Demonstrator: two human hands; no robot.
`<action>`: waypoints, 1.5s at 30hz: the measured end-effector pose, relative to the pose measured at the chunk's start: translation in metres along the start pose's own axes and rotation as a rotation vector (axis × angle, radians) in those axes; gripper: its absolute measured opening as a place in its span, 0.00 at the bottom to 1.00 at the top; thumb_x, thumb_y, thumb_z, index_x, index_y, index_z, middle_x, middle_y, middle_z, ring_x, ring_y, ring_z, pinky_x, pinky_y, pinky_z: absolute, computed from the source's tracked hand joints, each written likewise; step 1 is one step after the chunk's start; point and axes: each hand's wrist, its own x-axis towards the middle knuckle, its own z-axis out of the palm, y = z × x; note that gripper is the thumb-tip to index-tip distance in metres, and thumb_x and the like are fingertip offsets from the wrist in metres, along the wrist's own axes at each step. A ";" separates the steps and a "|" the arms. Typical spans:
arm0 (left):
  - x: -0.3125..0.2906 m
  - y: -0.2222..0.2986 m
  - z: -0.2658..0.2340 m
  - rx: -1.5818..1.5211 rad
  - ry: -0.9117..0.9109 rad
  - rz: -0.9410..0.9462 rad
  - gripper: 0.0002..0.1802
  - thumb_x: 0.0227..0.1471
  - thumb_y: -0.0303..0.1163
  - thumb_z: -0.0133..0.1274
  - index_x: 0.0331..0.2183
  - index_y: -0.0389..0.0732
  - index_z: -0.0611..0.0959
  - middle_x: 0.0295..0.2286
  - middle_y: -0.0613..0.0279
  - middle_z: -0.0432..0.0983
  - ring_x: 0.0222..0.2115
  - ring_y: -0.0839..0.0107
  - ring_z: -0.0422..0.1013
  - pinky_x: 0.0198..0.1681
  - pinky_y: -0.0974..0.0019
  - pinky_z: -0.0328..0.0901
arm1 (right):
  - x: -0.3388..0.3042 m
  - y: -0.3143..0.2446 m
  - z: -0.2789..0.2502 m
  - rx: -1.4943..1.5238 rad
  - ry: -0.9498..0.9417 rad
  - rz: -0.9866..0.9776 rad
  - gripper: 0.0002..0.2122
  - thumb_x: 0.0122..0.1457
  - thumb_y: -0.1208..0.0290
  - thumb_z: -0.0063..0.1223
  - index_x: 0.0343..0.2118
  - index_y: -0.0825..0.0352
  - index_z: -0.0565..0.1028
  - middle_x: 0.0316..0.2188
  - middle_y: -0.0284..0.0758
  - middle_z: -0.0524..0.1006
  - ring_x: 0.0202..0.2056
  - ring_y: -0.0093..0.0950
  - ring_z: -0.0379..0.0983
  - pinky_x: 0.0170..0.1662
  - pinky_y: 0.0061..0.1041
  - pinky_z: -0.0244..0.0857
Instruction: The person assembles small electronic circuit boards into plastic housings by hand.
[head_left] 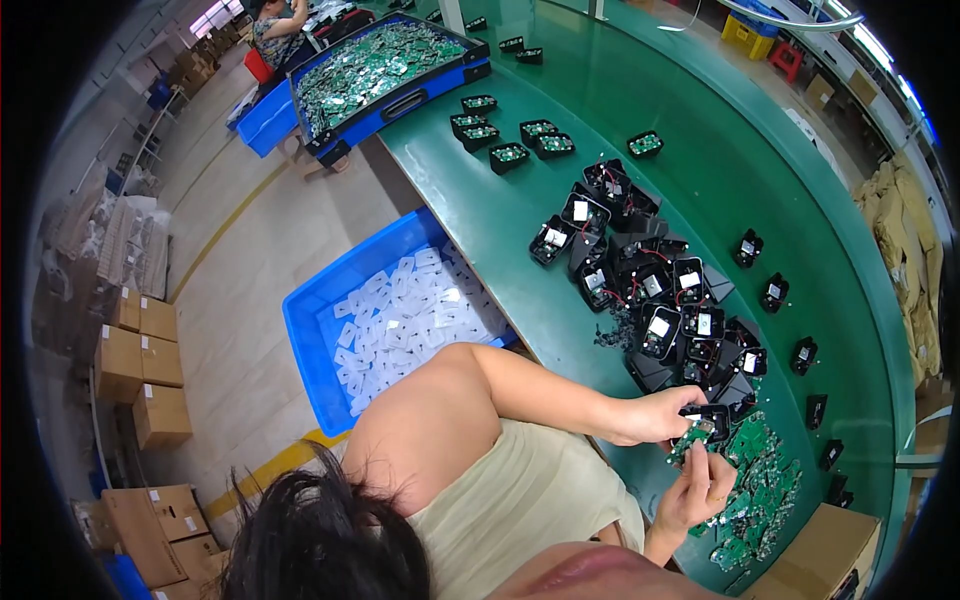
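Observation:
My left hand [655,415] is closed on a black plastic housing [717,412] above the near part of the green bench. Against that housing, my right hand [697,490] pinches a small green circuit board [699,432]. Fingers partly cover both parts, so I cannot tell how far the board sits inside. Just beyond my hands lies a heap of black housings [658,325], several with white blocks and red wires. A pile of loose green circuit boards [755,490] spreads beside my right hand.
A blue bin [312,350] of white plastic pieces stands left of the bench. Small black housings with boards [509,155] stand farther up, and others [775,292] line the right side. A cardboard box [820,550] sits near right. A blue crate [405,103] of boards and a person [278,38] are far left.

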 end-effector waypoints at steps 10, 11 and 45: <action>-0.003 -0.011 0.014 0.186 -0.073 0.390 0.21 0.56 0.34 0.41 0.49 0.34 0.61 0.44 0.57 0.62 0.47 0.72 0.58 0.51 0.69 0.54 | 0.004 0.005 -0.007 -0.068 0.074 0.193 0.04 0.52 0.83 0.48 0.32 0.71 0.71 0.27 0.40 0.70 0.28 0.35 0.66 0.29 0.29 0.60; -0.005 -0.010 0.013 0.315 -0.117 0.467 0.24 0.57 0.36 0.40 0.51 0.34 0.59 0.45 0.56 0.61 0.49 0.71 0.56 0.52 0.68 0.52 | 0.005 0.004 -0.008 -0.082 0.069 0.211 0.04 0.52 0.83 0.48 0.32 0.71 0.71 0.27 0.40 0.70 0.28 0.35 0.66 0.29 0.29 0.60; -0.005 0.016 0.013 0.099 -0.046 0.187 0.17 0.54 0.27 0.44 0.46 0.37 0.62 0.41 0.63 0.65 0.39 0.80 0.63 0.40 0.75 0.61 | 0.015 0.003 -0.008 -0.142 0.041 0.162 0.12 0.42 0.82 0.55 0.32 0.68 0.72 0.26 0.34 0.69 0.23 0.29 0.67 0.23 0.23 0.62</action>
